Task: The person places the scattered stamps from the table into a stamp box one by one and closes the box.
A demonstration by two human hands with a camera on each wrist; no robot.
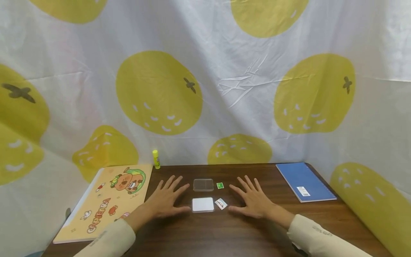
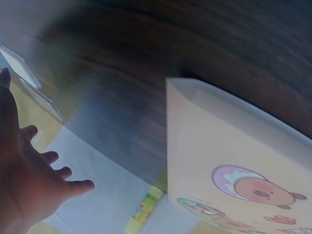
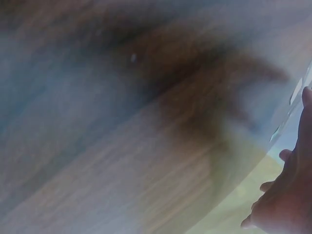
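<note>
Head view: the left hand (image 1: 167,201) and right hand (image 1: 254,202), apart and empty, flank a clear case (image 1: 203,185), white-filled case (image 1: 203,205), green square (image 1: 219,185) and printed square (image 1: 221,203) on the desk (image 1: 199,235), apparently leaving them uncovered. Left wrist: glue stick (image 2: 145,209) beyond spread fingers. Right wrist: fingers grip nothing.

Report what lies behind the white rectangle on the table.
Behind the white rectangle lies a clear rectangular piece, with the dark tabletop showing through. Farther back hangs a fruit-print curtain; whatever is beyond that is covered and cannot be seen.
</note>
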